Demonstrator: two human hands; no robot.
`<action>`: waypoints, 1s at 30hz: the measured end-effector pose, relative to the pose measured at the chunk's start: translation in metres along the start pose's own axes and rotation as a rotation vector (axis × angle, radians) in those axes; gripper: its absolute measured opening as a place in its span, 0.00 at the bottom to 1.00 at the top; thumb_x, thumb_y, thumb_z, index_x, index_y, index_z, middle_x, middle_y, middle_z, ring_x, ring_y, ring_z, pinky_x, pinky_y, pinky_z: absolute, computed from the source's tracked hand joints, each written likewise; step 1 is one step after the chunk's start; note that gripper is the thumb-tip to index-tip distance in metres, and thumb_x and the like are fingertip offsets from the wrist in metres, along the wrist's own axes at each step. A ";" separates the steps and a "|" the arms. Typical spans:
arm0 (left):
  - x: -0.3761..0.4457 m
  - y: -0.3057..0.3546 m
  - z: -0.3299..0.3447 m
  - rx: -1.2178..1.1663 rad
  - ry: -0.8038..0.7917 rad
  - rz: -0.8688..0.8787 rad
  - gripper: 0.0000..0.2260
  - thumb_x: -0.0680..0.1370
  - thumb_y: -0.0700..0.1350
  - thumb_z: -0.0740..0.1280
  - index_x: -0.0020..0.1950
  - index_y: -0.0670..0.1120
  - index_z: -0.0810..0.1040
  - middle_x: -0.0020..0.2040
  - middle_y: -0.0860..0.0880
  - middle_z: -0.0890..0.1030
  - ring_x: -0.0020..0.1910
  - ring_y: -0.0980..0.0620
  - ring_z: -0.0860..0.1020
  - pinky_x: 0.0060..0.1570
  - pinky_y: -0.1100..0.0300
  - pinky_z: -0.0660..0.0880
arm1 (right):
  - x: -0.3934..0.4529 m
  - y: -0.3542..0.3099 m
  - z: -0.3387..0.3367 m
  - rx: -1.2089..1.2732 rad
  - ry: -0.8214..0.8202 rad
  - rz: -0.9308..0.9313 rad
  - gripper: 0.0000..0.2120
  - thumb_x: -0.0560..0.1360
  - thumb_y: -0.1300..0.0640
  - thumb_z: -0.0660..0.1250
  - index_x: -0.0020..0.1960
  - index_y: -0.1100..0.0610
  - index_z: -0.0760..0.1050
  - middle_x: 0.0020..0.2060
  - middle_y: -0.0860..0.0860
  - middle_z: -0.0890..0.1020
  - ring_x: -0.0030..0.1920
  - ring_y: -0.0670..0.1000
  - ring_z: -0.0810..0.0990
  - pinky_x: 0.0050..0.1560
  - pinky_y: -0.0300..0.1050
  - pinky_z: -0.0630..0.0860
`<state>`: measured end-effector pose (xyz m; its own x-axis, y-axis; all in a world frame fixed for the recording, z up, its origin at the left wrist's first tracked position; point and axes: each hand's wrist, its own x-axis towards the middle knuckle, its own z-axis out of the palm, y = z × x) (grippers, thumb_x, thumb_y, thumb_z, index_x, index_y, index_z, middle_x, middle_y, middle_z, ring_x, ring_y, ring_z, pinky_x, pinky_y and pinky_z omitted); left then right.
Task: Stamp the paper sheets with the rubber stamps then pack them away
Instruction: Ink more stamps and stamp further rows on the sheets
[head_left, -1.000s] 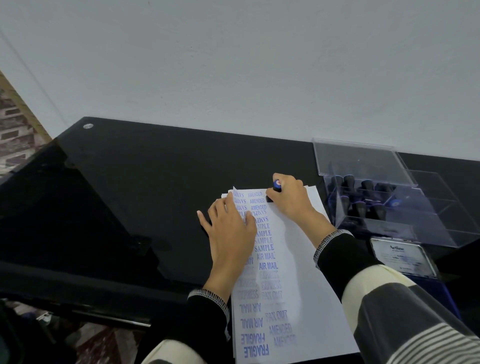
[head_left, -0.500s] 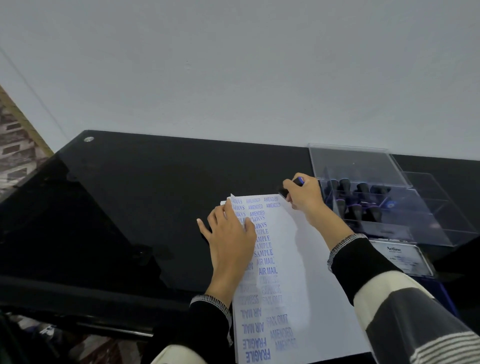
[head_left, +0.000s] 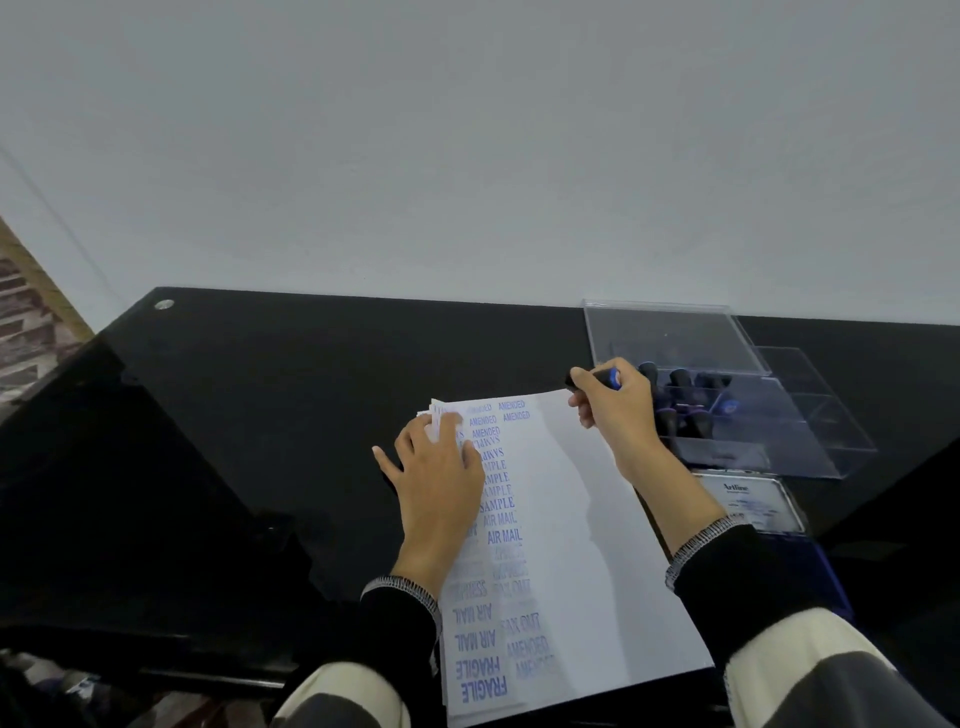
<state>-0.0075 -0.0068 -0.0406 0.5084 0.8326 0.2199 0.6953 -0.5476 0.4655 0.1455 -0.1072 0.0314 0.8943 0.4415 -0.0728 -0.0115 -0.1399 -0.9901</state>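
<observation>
A stack of white paper sheets (head_left: 576, 545) lies on the black glass table (head_left: 249, 415), its left column filled with blue stamped words. My left hand (head_left: 439, 478) rests flat on the stack's upper left part, fingers spread. My right hand (head_left: 615, 402) is lifted at the sheet's top right corner and grips a rubber stamp (head_left: 602, 378) with a black body and blue band. Just right of it stands a clear plastic case (head_left: 737, 415) with several dark stamps upright inside, its lid raised.
A blue stamp-pad tin (head_left: 753, 504) with a white label lies right of the paper, below the case. A grey wall rises behind the table. The table's left and front edges drop off to a patterned floor.
My right hand has lifted the stamp off the top of the sheet and carried it right, toward the clear case. My left hand stays on the paper.
</observation>
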 end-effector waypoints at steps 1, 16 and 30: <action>0.000 0.001 0.000 0.015 0.010 0.016 0.13 0.79 0.50 0.60 0.64 0.53 0.73 0.70 0.48 0.65 0.71 0.45 0.63 0.72 0.35 0.52 | -0.004 0.000 -0.005 0.001 0.001 -0.006 0.05 0.76 0.61 0.65 0.43 0.59 0.71 0.32 0.57 0.80 0.29 0.50 0.74 0.31 0.42 0.74; -0.024 0.093 0.012 -0.187 -0.117 0.235 0.17 0.82 0.48 0.59 0.71 0.49 0.68 0.70 0.49 0.70 0.69 0.48 0.66 0.71 0.48 0.57 | -0.026 0.002 -0.145 -0.133 0.255 -0.114 0.06 0.75 0.59 0.67 0.50 0.51 0.79 0.42 0.55 0.81 0.42 0.55 0.81 0.48 0.56 0.80; -0.040 0.125 0.048 -0.391 -0.114 0.426 0.19 0.82 0.52 0.59 0.73 0.54 0.65 0.66 0.52 0.73 0.61 0.54 0.73 0.63 0.56 0.70 | 0.028 0.009 -0.198 -0.373 0.364 -0.215 0.11 0.75 0.61 0.67 0.57 0.58 0.76 0.51 0.54 0.79 0.50 0.50 0.78 0.50 0.38 0.72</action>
<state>0.0830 -0.1125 -0.0324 0.7684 0.5199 0.3732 0.1900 -0.7421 0.6428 0.2589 -0.2721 0.0444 0.9564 0.1698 0.2377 0.2881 -0.4137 -0.8636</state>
